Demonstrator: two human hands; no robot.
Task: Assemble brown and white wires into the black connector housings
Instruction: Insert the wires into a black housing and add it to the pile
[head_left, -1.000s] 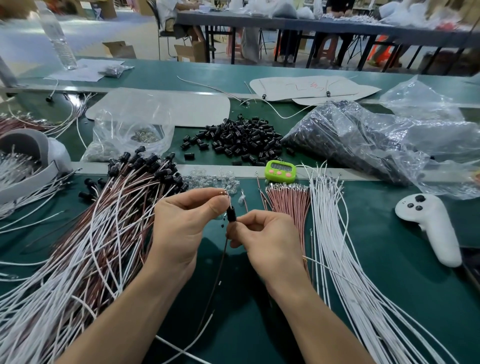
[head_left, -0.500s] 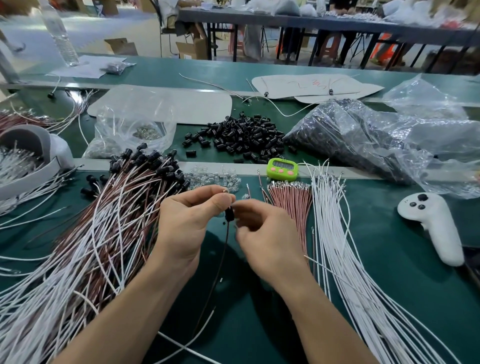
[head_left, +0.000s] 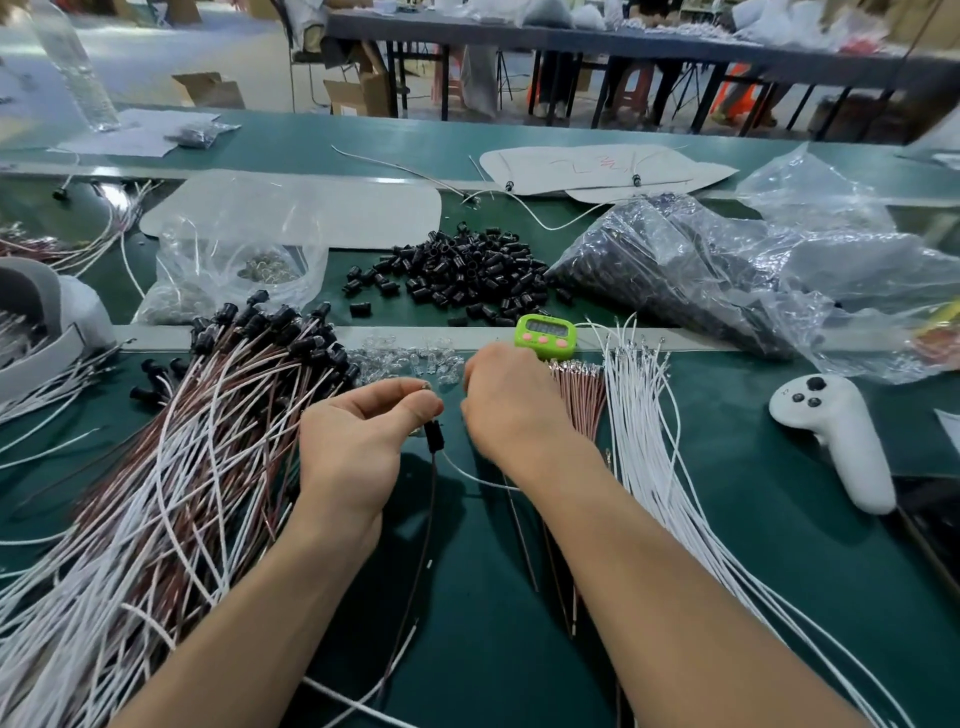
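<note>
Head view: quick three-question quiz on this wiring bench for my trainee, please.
1. True or false: the green digital timer lies beyond the right hand.
2. The left hand pinches: A a small black connector housing, B a white controller, C a clear bag.
3. Fill in: the all-white wire bundle lies to the ___ of the short brown wire bundle.
Key: 1 true; 2 A; 3 right.

A green timer (head_left: 545, 332) lies left of a white controller (head_left: 831, 431).
</note>
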